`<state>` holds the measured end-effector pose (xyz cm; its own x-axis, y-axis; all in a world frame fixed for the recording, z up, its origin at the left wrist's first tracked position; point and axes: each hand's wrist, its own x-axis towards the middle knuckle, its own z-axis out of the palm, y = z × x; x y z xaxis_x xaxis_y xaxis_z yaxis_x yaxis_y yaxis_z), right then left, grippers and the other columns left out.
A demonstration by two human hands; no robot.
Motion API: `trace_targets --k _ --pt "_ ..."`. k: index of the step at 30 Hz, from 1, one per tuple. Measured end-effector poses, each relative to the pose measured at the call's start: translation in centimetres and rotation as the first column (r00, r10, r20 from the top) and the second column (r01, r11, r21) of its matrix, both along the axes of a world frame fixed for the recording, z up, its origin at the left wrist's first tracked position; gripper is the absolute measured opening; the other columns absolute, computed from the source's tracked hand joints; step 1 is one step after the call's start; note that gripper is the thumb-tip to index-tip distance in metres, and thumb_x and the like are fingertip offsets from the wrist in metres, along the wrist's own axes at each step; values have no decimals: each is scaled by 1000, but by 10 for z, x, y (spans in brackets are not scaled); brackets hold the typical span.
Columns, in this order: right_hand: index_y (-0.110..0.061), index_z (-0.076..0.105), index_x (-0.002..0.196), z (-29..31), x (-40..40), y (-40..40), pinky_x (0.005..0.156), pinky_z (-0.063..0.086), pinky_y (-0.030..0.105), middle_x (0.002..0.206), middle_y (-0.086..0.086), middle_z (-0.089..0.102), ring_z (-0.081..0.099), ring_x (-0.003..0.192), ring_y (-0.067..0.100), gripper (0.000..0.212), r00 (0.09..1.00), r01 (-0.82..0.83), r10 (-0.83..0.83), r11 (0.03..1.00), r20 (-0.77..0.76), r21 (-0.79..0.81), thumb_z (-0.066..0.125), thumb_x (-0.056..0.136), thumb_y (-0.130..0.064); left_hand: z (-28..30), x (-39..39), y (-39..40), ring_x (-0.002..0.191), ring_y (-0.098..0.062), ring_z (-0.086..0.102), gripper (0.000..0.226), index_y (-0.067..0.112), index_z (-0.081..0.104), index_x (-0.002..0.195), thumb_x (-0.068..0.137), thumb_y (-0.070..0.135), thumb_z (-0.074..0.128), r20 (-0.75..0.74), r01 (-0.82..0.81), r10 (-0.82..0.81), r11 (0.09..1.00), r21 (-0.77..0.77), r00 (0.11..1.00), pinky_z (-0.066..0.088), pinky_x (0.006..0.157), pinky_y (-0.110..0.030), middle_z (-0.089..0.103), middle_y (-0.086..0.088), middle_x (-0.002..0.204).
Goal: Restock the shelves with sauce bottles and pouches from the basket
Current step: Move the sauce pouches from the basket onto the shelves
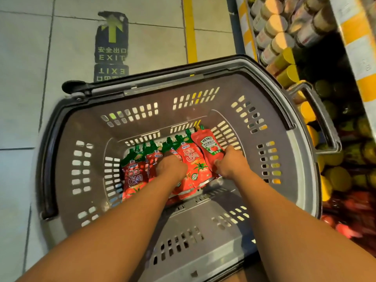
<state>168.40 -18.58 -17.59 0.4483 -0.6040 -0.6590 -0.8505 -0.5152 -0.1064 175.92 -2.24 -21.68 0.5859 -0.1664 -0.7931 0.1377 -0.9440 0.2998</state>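
Note:
A grey plastic shopping basket (67, 139) stands on the floor below me. Several red tomato sauce pouches with green caps (134, 169) lie on its bottom. Both my arms reach down into it. My right hand (231, 164) grips a red Heinz ketchup pouch (207, 145) at the right end of the row, thumb on its front. My left hand (171, 166) is down among the middle pouches, fingers curled over one of them (193, 165); the fingertips are hidden.
Shelves at the right hold rows of jars with yellow lids (278, 43) and red packages lower down (345, 210). The basket's handle (325, 119) lies toward the shelf. A tiled floor with an EXIT sticker (112, 37) and a yellow line (190, 27) lies beyond.

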Motion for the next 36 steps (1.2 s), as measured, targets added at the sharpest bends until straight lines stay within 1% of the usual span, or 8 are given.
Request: trace_targets --k 9,14,18,21,25,29,32,36 --pt "-8 51 109 -5 -4 -2 69 41 32 101 10 65 59 89 29 50 973 192 -204 975 105 115 86 79 -27 -4 0 -7 113 -37 64 32 4 67 120 94 21 60 -13 7 -7 1000 19 1000 58 90 -41 67 -17 123" --pt "-7 48 117 -2 0 -1 73 45 34 108 11 64 62 97 32 66 982 168 -178 976 60 138 91 69 -22 -7 -18 -6 94 -36 68 13 8 67 95 83 14 68 68 -44 48 997 -59 997 55 73 -39 71 -15 103" --pt "-8 47 114 1 2 0 83 58 43 106 11 67 67 98 32 74 979 190 -199 968 42 163 96 60 -22 -5 -23 -14 100 -38 67 31 8 65 110 83 22 72 116 -10 17 998 -60 993 55 77 -41 67 -17 111" --pt "-3 65 107 2 4 1 83 62 49 100 14 73 72 90 33 52 937 303 -337 918 97 257 88 61 -10 -3 -23 -23 103 -37 67 39 8 63 118 84 25 73 87 7 -6 1000 -15 996 58 81 -41 65 -18 118" --pt "-7 66 78 10 6 4 63 52 36 76 13 63 61 68 25 22 890 386 -445 851 97 356 79 60 -6 -7 -21 -31 98 -38 70 27 1 69 108 86 16 69 27 -89 92 989 -116 995 58 76 -43 72 -20 108" --pt "-7 64 69 19 6 0 75 61 56 72 14 58 58 68 28 17 826 461 -547 794 136 397 76 57 -6 -14 -16 -33 92 -34 71 30 1 68 107 83 17 76 -78 -314 304 930 -191 949 61 79 -43 72 -16 103" --pt "7 72 84 30 4 -3 79 58 67 82 24 68 70 77 37 39 776 494 -608 749 164 441 73 49 -11 -20 -22 -39 91 -31 69 36 7 66 101 81 30 84 -209 -414 372 883 -220 904 61 87 -44 71 -10 100" --pt "0 69 81 43 6 -2 73 60 55 86 26 70 70 75 39 21 701 523 -678 699 219 488 77 64 -7 -22 -33 -54 101 -39 70 28 3 70 110 88 19 74 -181 -408 374 887 -217 910 61 91 -48 72 -18 109"
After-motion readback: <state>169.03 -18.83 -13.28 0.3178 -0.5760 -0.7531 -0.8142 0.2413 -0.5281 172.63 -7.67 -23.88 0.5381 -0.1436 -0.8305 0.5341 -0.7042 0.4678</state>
